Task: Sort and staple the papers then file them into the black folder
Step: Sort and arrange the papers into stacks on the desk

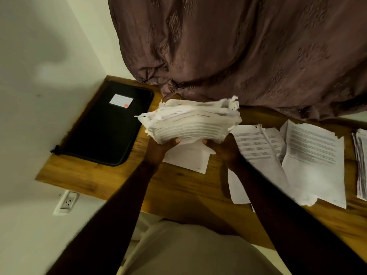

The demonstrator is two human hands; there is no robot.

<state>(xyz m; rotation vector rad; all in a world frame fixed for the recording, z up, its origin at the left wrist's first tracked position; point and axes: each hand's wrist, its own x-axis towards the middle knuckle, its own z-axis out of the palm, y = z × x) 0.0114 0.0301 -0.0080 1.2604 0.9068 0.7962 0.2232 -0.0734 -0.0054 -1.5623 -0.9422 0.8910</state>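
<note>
The fingers of both hands curl round the near edge of a thick stack of papers. The thumbs show and the rest are hidden beneath, so we count both hands as gripping it. The left hand takes the left corner and the right hand the right. The stack hangs above the worktop, its far edges ragged and uneven. Right under it lies a single sheet. To the right, printed loose sheets are spread in overlapping lots, and a further pile shows at the frame's right edge. The black folder lies closed and flat at the left end of the worktop, well apart from the spread sheets, with a white label on its cover.

We judge that sorting is the step in hand: most of the paper sits unsorted in the hands and nothing is in the folder. We cannot tell whether any lot is stapled, and we see no stapler. The next move, we think, calls for setting the stack down or steadying it in one hand. That frees the other to peel off the top sheets and lay them on the matching lot. The ragged edges may snag, so the sheets want lifting one by one.
</note>
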